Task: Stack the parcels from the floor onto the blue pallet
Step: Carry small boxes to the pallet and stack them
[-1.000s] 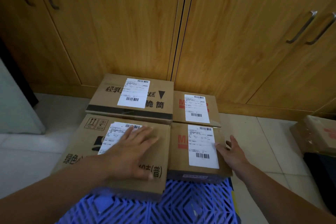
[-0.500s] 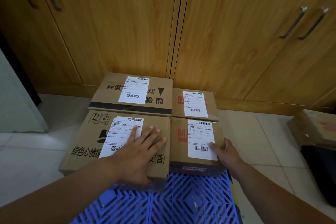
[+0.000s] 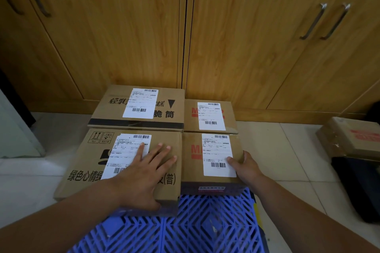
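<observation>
Several brown parcels with white labels lie side by side on the blue pallet (image 3: 205,224). My left hand (image 3: 144,172) lies flat with spread fingers on top of the near left parcel (image 3: 86,162). My right hand (image 3: 244,166) grips the right edge of the near right parcel (image 3: 195,170), thumb on its label and fingers down its side. Behind them sit a wide far left parcel (image 3: 115,109) and a smaller far right parcel (image 3: 230,117). Another parcel (image 3: 349,135) rests apart at the right on a dark object.
Wooden cabinet doors (image 3: 246,37) with metal handles rise directly behind the parcels. Light floor tiles (image 3: 277,150) surround the pallet. A dark object (image 3: 362,183) sits at the right edge, and a pale panel (image 3: 14,129) stands at the left.
My right hand has closed in on the near right parcel's edge, thumb now on top. The near parcels sit closer to the back ones. My left hand stays flat on the left parcel.
</observation>
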`<state>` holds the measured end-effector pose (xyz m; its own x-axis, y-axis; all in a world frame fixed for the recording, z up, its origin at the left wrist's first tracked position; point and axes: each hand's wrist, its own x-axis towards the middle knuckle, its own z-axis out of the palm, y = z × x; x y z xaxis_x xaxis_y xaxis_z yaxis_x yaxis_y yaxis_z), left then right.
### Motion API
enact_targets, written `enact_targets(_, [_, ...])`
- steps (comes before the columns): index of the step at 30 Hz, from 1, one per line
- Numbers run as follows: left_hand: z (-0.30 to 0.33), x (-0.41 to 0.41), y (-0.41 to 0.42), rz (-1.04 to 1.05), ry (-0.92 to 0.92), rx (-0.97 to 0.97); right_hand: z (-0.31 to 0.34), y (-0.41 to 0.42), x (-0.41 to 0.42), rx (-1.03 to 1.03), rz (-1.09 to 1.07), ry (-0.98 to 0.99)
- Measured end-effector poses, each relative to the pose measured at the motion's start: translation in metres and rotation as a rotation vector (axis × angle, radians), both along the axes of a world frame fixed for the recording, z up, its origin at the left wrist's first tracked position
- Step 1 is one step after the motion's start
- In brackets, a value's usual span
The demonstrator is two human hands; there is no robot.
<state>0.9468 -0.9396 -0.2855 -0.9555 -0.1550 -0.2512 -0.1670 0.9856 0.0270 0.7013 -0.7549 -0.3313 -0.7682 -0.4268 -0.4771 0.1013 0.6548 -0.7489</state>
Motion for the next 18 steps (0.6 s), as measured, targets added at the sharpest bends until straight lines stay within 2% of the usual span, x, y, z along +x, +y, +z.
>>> enact_targets(2, [0.001, 0.0, 0.0, -0.005, 0.02, -0.037, -0.001, -0.002, -0.001, 0.038, 0.024, 0.035])
enact_targets(4, [0.005, 0.0, 0.001, -0.006, -0.05, -0.099, 0.002, -0.005, -0.002, 0.257, 0.137, 0.254])
enact_targets(6, [0.001, 0.001, -0.001, -0.013, -0.051, -0.122, 0.005, -0.009, 0.0, 0.416, 0.365, 0.539])
enact_targets(8, [-0.003, 0.003, -0.003, -0.015, -0.059, -0.118, 0.008, -0.02, 0.003, 0.431, 0.612, 0.683])
enact_targets(11, [0.003, 0.0, -0.001, -0.014, -0.054, -0.067, 0.012, -0.037, 0.003, 0.47, 0.811, 0.743])
enact_targets(14, [0.013, -0.009, 0.004, -0.003, 0.013, 0.038, 0.015, -0.049, -0.006, 0.464, 0.825, 0.69])
enact_targets(18, [0.019, -0.047, 0.022, 0.002, 0.077, -0.029, 0.018, -0.064, -0.028, 0.466, 0.836, 0.724])
